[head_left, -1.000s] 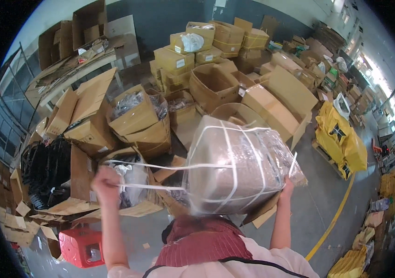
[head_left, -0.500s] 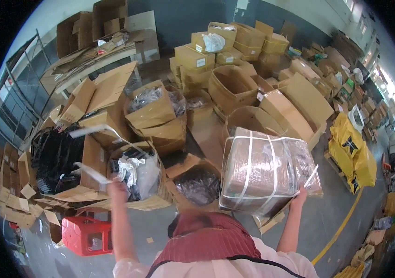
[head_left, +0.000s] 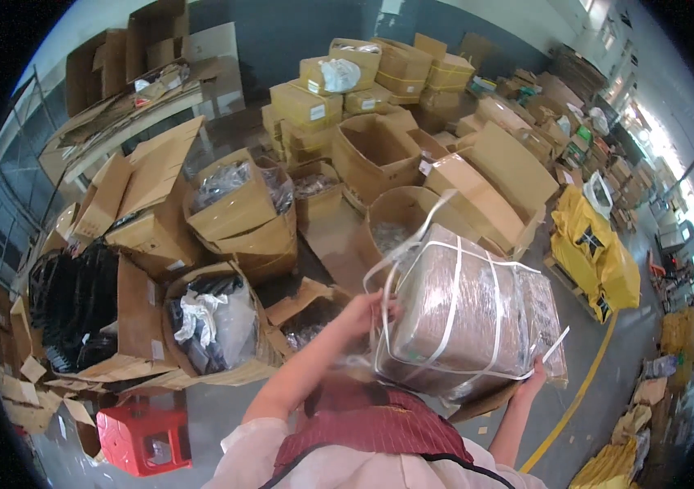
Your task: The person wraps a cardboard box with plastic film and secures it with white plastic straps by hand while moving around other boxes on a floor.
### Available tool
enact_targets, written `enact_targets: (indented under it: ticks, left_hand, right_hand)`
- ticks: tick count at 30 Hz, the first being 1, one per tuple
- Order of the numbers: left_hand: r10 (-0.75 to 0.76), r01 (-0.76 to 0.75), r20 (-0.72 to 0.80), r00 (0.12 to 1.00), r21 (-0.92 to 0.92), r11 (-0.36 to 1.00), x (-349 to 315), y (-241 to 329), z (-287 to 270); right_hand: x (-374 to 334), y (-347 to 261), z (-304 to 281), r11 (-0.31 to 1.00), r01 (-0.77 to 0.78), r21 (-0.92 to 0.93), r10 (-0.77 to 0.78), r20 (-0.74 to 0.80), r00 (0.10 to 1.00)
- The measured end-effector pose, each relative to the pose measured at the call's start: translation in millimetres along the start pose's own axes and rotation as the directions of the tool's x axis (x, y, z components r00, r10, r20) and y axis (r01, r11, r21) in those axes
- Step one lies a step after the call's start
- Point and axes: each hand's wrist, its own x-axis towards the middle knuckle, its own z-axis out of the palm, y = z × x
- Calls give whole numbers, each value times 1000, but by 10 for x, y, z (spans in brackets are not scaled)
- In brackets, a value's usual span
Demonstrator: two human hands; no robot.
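In front of me a carton wrapped in clear film [head_left: 424, 306] stands slightly tilted, with several white straps running around it. My left hand [head_left: 373, 314] is at the carton's left side, fingers closed on a white strapping band [head_left: 406, 247] that loops up above that side. At the lower right corner my right hand [head_left: 531, 380] pinches another strap, whose short free end [head_left: 557, 345] sticks up past the fingers. A smaller film-wrapped part [head_left: 541, 306] sits against the carton's right side.
Open cartons surround the work spot, among them one with white and clear plastic [head_left: 221, 326] and one with black items [head_left: 74, 301]. A red plastic stool [head_left: 139, 440] stands at the lower left. Yellow sacks [head_left: 595, 248] lie on a pallet at the right.
My left hand has swung from the far left to the carton's left side, bringing the loose strap with it. My right hand stays at the lower right corner. The view has shifted slightly.
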Motion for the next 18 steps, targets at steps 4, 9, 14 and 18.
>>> enact_targets:
  ticks: [4,9,14,18]
  left_hand:
    - [118,-116,36,992,-44,992,-311,451,164]
    - [678,-683,-82,731,-112,722,-956,1569,-752]
    - [887,-561,-390,-249,804,197,-2518,2555,-1772]
    - [770,-910,-591,-239,413,35,-3096,2471,-1680]
  right_hand:
    - [-107,-121,-40,997,-3,74,8,-69,998]
    - [-108,-149,-197,996,74,51,-69,-88,994]
    - [-212,-288,-158,979,63,193,-41,-120,992]
    - [-358,-378,-253,982,161,99,-142,-178,974]
